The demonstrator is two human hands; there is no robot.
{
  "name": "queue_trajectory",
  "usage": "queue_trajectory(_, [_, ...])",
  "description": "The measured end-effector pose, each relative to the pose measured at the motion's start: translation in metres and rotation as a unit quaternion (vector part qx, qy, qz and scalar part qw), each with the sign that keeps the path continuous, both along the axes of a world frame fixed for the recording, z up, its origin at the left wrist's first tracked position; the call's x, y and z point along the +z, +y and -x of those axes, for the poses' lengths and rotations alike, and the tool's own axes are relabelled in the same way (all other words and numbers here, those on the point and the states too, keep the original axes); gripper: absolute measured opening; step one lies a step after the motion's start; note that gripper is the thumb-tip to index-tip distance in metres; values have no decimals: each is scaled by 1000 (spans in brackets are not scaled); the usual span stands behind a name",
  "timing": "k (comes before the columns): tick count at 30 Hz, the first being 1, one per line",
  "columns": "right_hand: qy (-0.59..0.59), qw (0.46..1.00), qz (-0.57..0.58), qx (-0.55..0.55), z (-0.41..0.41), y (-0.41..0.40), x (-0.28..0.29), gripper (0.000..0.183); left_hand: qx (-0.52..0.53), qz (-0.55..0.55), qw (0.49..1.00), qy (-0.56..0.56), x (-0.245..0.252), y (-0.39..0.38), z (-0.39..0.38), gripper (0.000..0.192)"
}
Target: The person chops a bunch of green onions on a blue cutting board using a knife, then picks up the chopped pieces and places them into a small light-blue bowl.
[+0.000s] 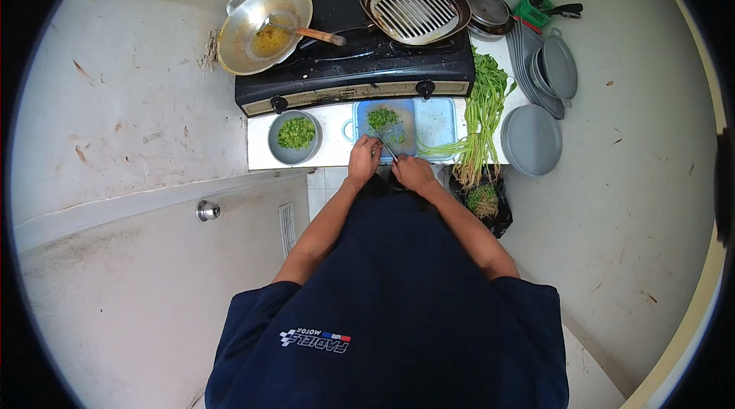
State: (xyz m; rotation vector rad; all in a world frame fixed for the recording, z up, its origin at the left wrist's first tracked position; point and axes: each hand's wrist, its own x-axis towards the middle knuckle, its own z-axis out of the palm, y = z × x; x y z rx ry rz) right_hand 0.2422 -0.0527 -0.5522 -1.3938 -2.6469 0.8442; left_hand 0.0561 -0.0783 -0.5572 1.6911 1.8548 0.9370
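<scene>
My right hand (412, 172) grips a knife (383, 142), its thin blade slanting up and left across a blue cutting board (405, 148). Curled close beside the blade, my left hand (364, 157) rests at the board's near left edge; whether its fingers pinch anything is too small to tell. A small heap of chopped greens (382, 118) lies on the board beyond the knife, with a few bits nearer the blade. Under the darker board, a light blue board or tray (437, 116) sticks out to the right. Several green stems (442, 149) lie across its near right part.
Left stands a grey bowl (318, 139) of chopped greens (296, 133). Behind is a black gas stove (344, 73) with a wok (235, 47), spatula (321, 35) and grill pan (367, 4). Rooted greens (485, 99), grey plates (533, 139) and a black bag (503, 219) are right.
</scene>
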Motion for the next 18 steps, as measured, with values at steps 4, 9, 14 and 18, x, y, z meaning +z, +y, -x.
queue_trajectory(4, [-17, 1000, 10, 22, -10, -5, 6, 40, 15, 19, 998, -60, 1, 1, 1, 9])
queue_trajectory(9, [-21, 1000, -4, 9, 1, 1, 10, 37, 6, 29, 999, -43, 1, 2, 5, 9])
queue_trajectory(14, [-17, 1000, -11, 0, -3, 2, 4, 37, -3, 26, 998, -55, 6, 2, 5, 10])
queue_trajectory(18, [-49, 999, 15, 16, -8, 1, 16, 34, -3, 28, 999, -46, 3, 0, 7, 11])
